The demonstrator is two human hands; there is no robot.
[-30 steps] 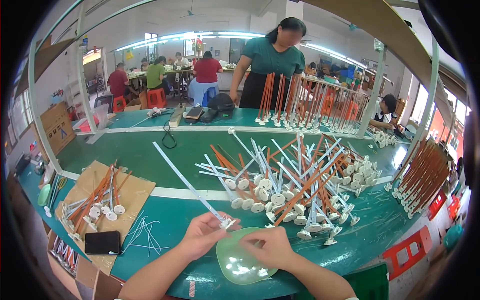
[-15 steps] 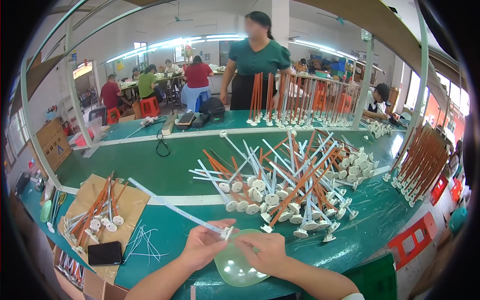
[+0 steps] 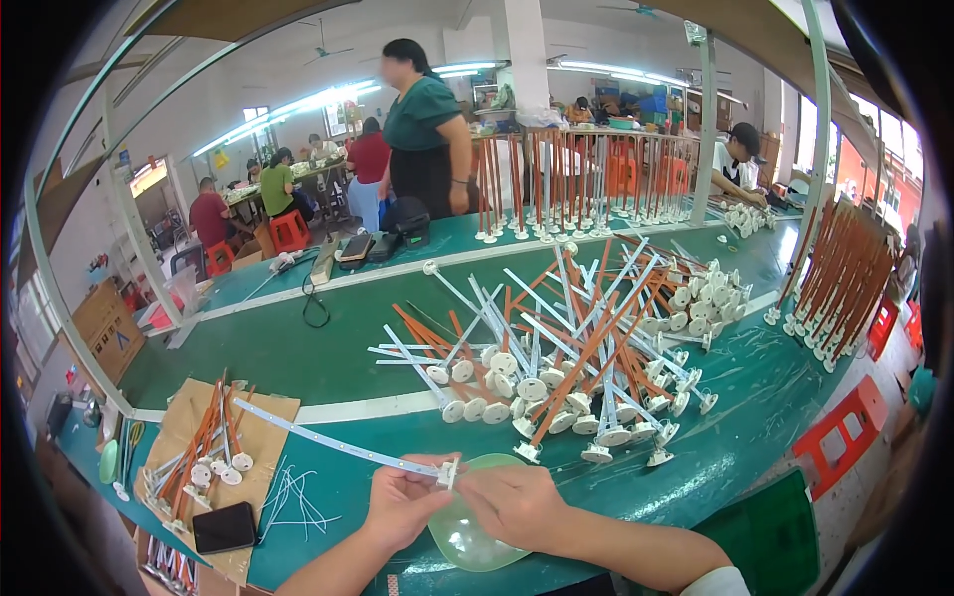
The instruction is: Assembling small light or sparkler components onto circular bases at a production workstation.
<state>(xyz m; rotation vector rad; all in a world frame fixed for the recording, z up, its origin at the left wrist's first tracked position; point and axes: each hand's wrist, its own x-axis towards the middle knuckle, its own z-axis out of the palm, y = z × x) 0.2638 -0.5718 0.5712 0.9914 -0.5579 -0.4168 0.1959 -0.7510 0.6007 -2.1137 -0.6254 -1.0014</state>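
Note:
Over a shallow light-green dish, my left hand pinches a pale LED strip close to its round white base. The strip stretches out to the upper left, bending slightly. My right hand is beside the base with thumb and fingers pressed together. Whatever those fingertips hold, if anything, is too small or hidden to make out. Beyond my hands lies a large heap of white and orange strips with round white bases.
Cardboard on the left bears more strips and a black phone, with thin white wires beside it. Standing strips line the right edge. Across the bench a person in green is upright; a red stool stands right.
My view has shifted slightly to the right. The person in green has moved left and turned sideways. My hands remain together at the strip's base, and the strip lies at a flatter angle.

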